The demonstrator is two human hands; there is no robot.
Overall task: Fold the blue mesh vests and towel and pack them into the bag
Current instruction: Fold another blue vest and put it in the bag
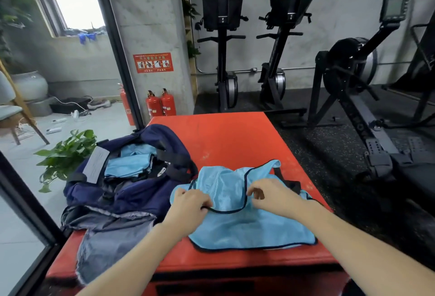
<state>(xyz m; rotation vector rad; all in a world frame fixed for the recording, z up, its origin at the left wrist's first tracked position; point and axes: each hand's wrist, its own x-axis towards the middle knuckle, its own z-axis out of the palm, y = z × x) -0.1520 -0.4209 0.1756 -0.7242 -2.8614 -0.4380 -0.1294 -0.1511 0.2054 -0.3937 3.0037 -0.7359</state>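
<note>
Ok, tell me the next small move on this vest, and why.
Probably fold the vest in half: it lies spread on the red mat, both hands pinch its dark neckline trim, and folded vests already sit in the open bag.

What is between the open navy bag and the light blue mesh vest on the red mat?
In the head view, only bare red mat and the left hand lie between navy bag and light blue mesh vest.
</note>
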